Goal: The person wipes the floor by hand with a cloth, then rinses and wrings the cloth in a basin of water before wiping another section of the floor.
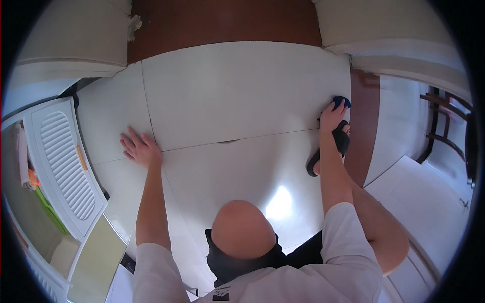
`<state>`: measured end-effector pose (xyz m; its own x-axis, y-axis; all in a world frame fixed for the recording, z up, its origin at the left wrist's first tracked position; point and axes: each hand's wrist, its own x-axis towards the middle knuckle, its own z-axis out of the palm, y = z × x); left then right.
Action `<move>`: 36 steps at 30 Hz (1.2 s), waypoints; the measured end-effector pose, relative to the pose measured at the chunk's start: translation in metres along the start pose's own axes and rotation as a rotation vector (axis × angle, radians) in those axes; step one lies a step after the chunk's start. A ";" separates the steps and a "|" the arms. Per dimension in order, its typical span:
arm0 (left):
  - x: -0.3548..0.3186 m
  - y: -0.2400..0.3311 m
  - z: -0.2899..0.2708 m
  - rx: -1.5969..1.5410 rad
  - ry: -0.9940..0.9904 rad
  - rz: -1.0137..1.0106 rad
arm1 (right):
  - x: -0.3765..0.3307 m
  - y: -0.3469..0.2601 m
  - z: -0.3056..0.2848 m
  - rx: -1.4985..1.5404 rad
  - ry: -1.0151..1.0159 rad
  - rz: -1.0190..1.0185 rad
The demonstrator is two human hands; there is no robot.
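Shirt point(303, 283); cloth point(337, 102) under right fingers point(330, 108)

No lettering can be read; the small dark rectangular print point(221, 294) on the white short-sleeved fabric shirt point(298, 283) is illegible.

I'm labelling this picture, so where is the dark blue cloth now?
In the head view, the dark blue cloth is at the right, under the right hand, just beyond the black slipper.

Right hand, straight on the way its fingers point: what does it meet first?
Besides the blue cloth already at its fingers, the right hand would probably meet the brown floor strip first; whether that's raised or flush is unclear.
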<state>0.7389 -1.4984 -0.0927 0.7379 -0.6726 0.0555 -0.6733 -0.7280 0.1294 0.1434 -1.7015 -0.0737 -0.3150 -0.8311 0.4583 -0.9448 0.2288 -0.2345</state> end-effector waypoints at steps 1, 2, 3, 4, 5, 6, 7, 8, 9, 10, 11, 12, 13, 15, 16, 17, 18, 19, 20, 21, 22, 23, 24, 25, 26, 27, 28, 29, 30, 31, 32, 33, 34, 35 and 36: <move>0.005 -0.013 -0.007 0.022 0.017 0.002 | -0.001 -0.026 0.011 -0.042 -0.076 0.099; 0.004 -0.018 -0.009 0.024 0.022 0.004 | 0.003 -0.044 0.018 -0.103 -0.140 0.188; 0.001 -0.012 -0.005 0.008 0.015 0.004 | 0.011 -0.057 0.031 -0.050 -0.079 0.063; 0.004 -0.014 -0.006 0.020 0.017 -0.001 | 0.007 -0.097 0.045 0.024 -0.086 -0.031; 0.008 -0.026 -0.011 0.054 0.020 -0.008 | -0.006 -0.156 0.054 0.128 -0.146 -0.109; 0.008 -0.031 -0.015 0.067 0.025 -0.012 | -0.016 -0.208 0.060 0.239 -0.161 -0.235; 0.008 -0.032 -0.015 0.059 0.028 -0.011 | -0.023 -0.252 0.062 0.403 -0.258 -0.327; 0.007 -0.022 -0.009 0.031 0.026 -0.004 | -0.030 -0.287 0.065 0.444 -0.305 -0.432; 0.006 -0.016 -0.005 0.019 0.027 -0.003 | -0.039 -0.318 0.064 0.497 -0.347 -0.569; 0.004 -0.012 -0.001 0.012 0.022 0.011 | -0.052 -0.343 0.060 0.519 -0.417 -0.687; 0.002 -0.010 0.003 0.008 0.017 0.021 | -0.058 -0.357 0.058 0.543 -0.491 -0.809; 0.003 -0.015 0.000 0.015 0.023 0.012 | -0.057 -0.363 0.057 0.554 -0.494 -0.815; 0.004 -0.019 -0.001 0.021 0.025 0.015 | -0.055 -0.366 0.057 0.595 -0.518 -0.875; 0.004 -0.028 -0.006 0.037 0.030 0.008 | -0.040 -0.359 0.066 0.594 -0.494 -0.943; 0.006 -0.032 -0.008 0.052 0.037 0.014 | -0.020 -0.342 0.080 0.553 -0.442 -0.950; 0.008 -0.035 -0.010 0.068 0.045 0.016 | -0.001 -0.322 0.091 0.352 -0.429 -0.868; 0.007 -0.040 -0.015 0.088 0.050 0.001 | 0.025 -0.296 0.097 0.399 -0.373 -0.770; 0.005 -0.026 -0.010 0.062 0.036 0.006 | 0.065 -0.250 0.112 0.258 -0.282 -0.725; 0.005 -0.025 -0.011 0.064 0.028 0.006 | 0.086 -0.223 0.117 0.159 -0.223 -0.607; 0.004 -0.017 -0.007 0.051 0.023 -0.001 | 0.123 -0.184 0.124 0.050 -0.194 -0.595; 0.004 -0.013 -0.004 0.041 0.025 0.005 | 0.151 -0.163 0.127 0.118 -0.221 -0.475; 0.005 -0.012 -0.005 0.039 0.027 0.012 | 0.165 -0.157 0.131 0.189 -0.255 -0.352; 0.004 -0.010 -0.006 0.043 0.023 0.003 | 0.164 -0.165 0.139 0.190 -0.263 -0.359; 0.004 -0.009 -0.008 0.041 0.013 0.001 | 0.156 -0.183 0.147 0.180 -0.217 -0.306; 0.004 -0.006 -0.009 0.036 0.003 -0.001 | 0.146 -0.201 0.155 0.166 -0.168 -0.252; 0.006 -0.009 -0.014 0.050 0.010 -0.007 | 0.129 -0.238 0.161 0.233 -0.230 -0.356; 0.007 -0.012 -0.017 0.055 0.009 -0.008 | 0.108 -0.285 0.163 0.296 -0.287 -0.461; 0.007 -0.013 -0.018 0.056 0.007 -0.007 | 0.082 -0.331 0.163 0.373 -0.354 -0.507; 0.007 -0.028 -0.028 0.090 0.015 -0.018 | 0.046 -0.388 0.144 0.489 -0.447 -0.616; 0.007 -0.012 -0.018 0.046 0.009 0.002 | 0.032 -0.410 0.151 0.486 -0.441 -0.727; 0.008 -0.004 -0.011 0.023 0.005 0.016 | 0.015 -0.431 0.148 0.506 -0.421 -0.891; 0.009 0.000 -0.009 0.017 0.012 0.013 | 0.002 -0.446 0.138 0.596 -0.421 -0.975; 0.007 -0.003 -0.011 0.026 -0.003 0.006 | -0.008 -0.455 0.131 0.690 -0.434 -1.054; 0.006 -0.005 -0.011 0.034 -0.019 -0.001 | 0.000 -0.453 0.131 0.693 -0.439 -1.055; 0.004 -0.017 -0.021 0.063 -0.020 -0.014 | 0.006 -0.449 0.131 0.688 -0.447 -1.045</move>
<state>0.7545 -1.4856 -0.0738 0.7467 -0.6642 0.0341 -0.6648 -0.7439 0.0674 0.5774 -1.8752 -0.0779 0.7080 -0.5828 0.3989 -0.4439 -0.8065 -0.3905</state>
